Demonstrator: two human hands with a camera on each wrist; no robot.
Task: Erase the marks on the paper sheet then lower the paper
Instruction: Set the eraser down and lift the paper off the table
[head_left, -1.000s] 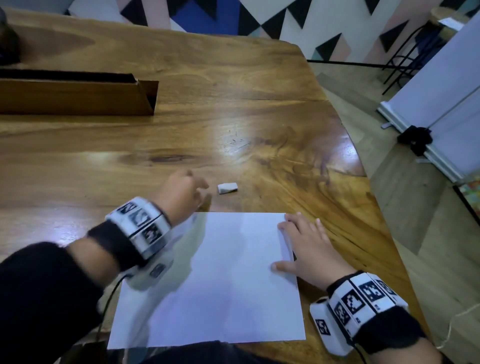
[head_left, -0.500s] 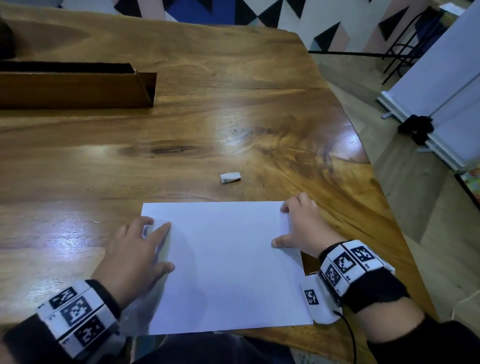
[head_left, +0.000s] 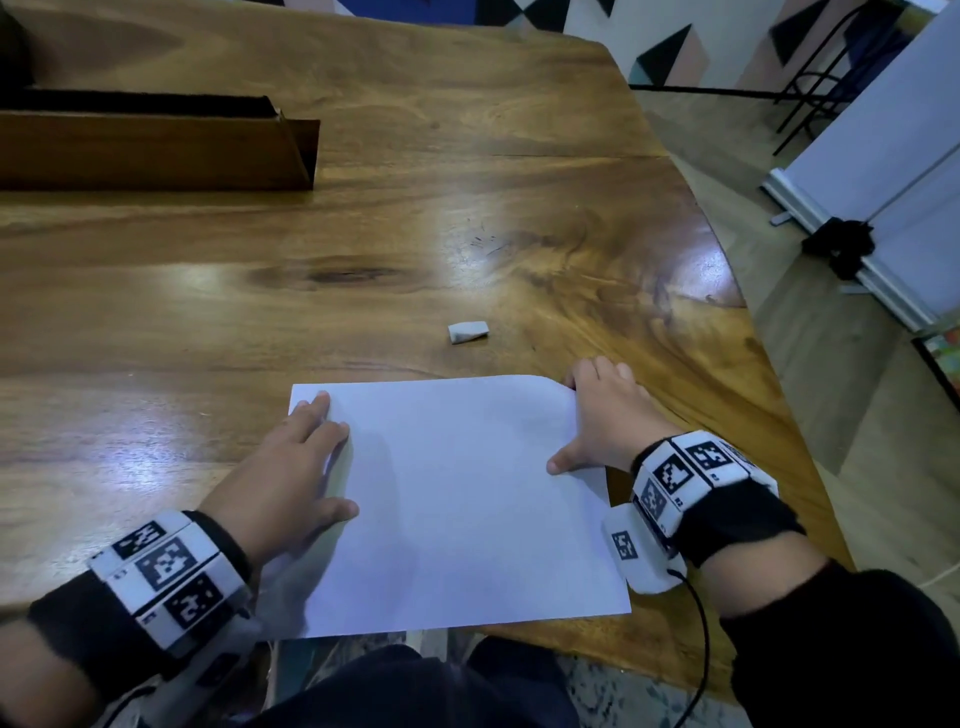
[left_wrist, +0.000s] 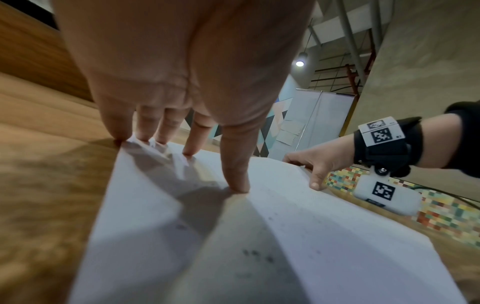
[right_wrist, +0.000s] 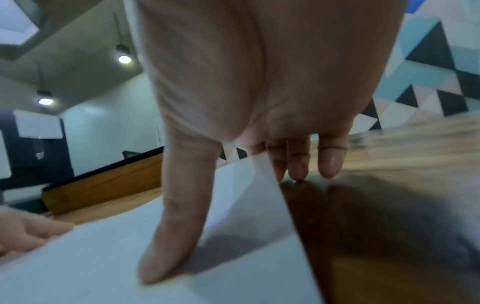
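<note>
Head: paper sheet (head_left: 462, 499) on table (head_left: 467, 208) near edge, eraser (head_left: 467, 332) just beyond. Left hand (head_left: 291, 478) flat on left edge. Left wrist: fingers (left_wrist: 114, 127) straight, pressing sheet. Right wrist: right hand (right_wrist: 259, 92) thumb atop, fingers under lifted right edge, pinching it.

An office or studio-like room is suggested by a large polished wooden desk (head_left: 467, 156), a geometric-patterned wall (right_wrist: 428, 72), and a roll-up banner stand (head_left: 883, 171).

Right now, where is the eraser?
In the head view the eraser lies on the table, just beyond the paper's far edge, untouched by either hand.
</note>
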